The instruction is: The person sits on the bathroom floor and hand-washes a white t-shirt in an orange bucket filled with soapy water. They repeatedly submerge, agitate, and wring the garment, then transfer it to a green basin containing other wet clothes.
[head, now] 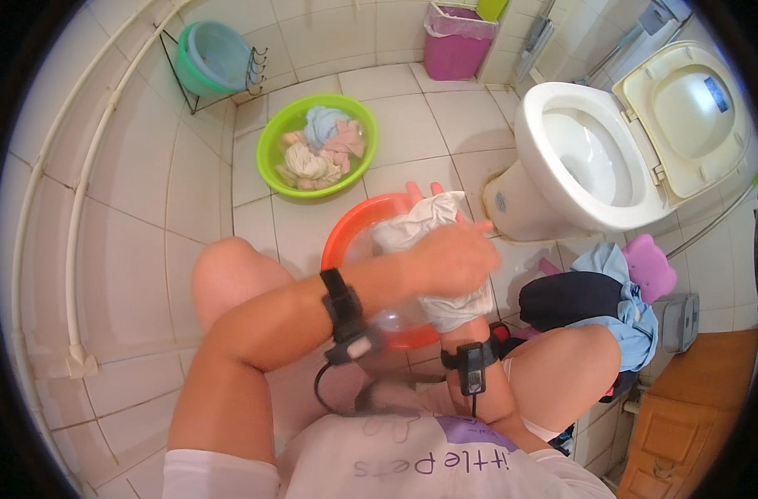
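Observation:
A wet white cloth [419, 221] is bunched between my two hands, above a red-orange basin [348, 232] holding cloudy water. My left hand [460, 261] is closed over the middle of the cloth, its arm crossing from the left with a black strap at the wrist. Beneath the cloth lies my right hand [414, 194], mostly covered, with only some fingers sticking out past the far edge. The cloth's near end [457, 310] drapes over my right wrist. A small black device is strapped to each forearm.
A green basin [263, 153] with several wrung garments [313, 163] stands ahead on the tiled floor. The toilet [535, 206] is close on the right, lid raised. Dark and blue clothes [569, 299] are piled beside my right knee. A pink bin [457, 53] stands at the back wall.

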`<act>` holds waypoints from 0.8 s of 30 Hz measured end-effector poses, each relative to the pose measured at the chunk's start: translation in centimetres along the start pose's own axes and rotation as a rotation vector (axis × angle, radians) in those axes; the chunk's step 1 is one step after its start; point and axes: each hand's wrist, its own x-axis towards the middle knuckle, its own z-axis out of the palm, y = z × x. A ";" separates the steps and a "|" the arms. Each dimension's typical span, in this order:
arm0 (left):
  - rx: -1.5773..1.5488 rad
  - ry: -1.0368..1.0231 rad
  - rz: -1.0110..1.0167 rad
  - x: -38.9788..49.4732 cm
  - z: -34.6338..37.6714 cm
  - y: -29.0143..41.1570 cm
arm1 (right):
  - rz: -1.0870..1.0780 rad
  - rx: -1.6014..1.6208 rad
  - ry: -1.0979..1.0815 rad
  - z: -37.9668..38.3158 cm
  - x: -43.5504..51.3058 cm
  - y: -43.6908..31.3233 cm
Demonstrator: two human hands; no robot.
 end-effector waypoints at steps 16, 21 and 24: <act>-0.221 -0.269 0.516 0.1 1.8 -5.1 | 0.025 0.025 0.021 -1.1 -0.3 -0.2; -0.601 -0.274 0.074 0.5 3.1 -7.6 | 0.033 0.016 0.019 -1.2 -0.3 -0.2; -0.286 -0.098 0.653 -0.4 3.7 -7.8 | 0.030 0.028 0.020 -1.3 -0.5 -0.3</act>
